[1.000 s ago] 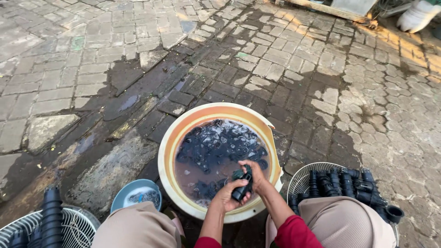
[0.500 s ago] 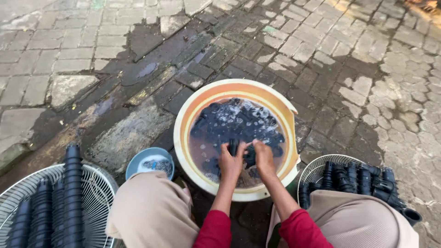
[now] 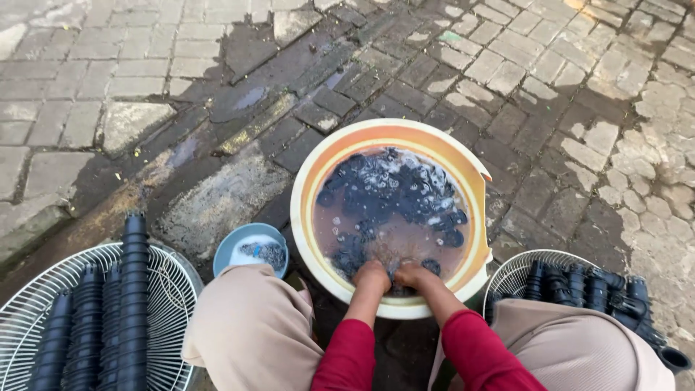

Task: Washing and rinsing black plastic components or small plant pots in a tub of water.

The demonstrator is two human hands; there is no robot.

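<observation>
Both hands now plunged under the murky water, left hand (image 3: 371, 276) and right hand (image 3: 413, 274) side by side, knuckles nearly touching; the small black pot held above the surface a second ago gone from sight, grip below impossible to tell. Around them one cream basin (image 3: 463, 168), chipped rim, dozens of black pots (image 3: 394, 192) afloat beyond the fingers. Left of the wrists one small blue bowl (image 3: 250, 250). Farther out two white wire baskets: left basket (image 3: 43, 289) with about five pot stacks, right basket (image 3: 515, 271) with roughly five more.

Murky brown water in the round orange-rimmed plastic basin (image 3: 474, 190) hides the fingers of both hands, while the white wire grille (image 3: 29, 289) at near left is cut off by the frame's edge.
</observation>
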